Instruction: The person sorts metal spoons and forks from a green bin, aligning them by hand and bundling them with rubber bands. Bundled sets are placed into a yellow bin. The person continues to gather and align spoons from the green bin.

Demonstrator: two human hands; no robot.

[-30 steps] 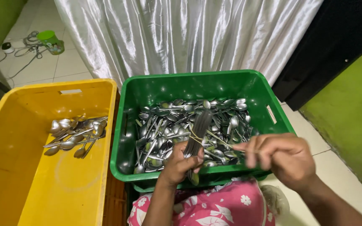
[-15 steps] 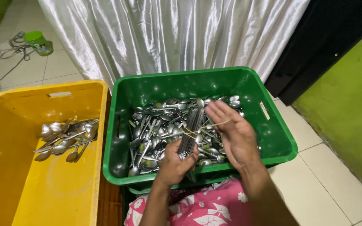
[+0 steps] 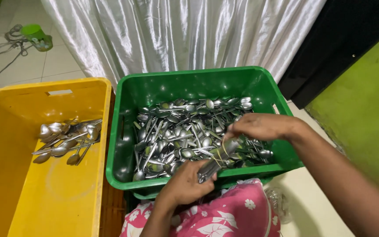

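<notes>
A bundle of metal spoons with a yellow rubber band around it is held over the near edge of the green crate. My left hand grips the bundle's lower end. My right hand closes over its upper end, fingers at the band. Under both hands the green crate holds a heap of several loose metal spoons.
A yellow crate stands to the left with a small pile of spoons in it. A white satin curtain hangs behind. Pink flowered cloth covers my lap. Green mat at right; a green cup and cables far left.
My right hand has dropped from above the bundle onto its top end. The bundle has tilted lower and nearer the crate's front edge. The view has shifted slightly.
</notes>
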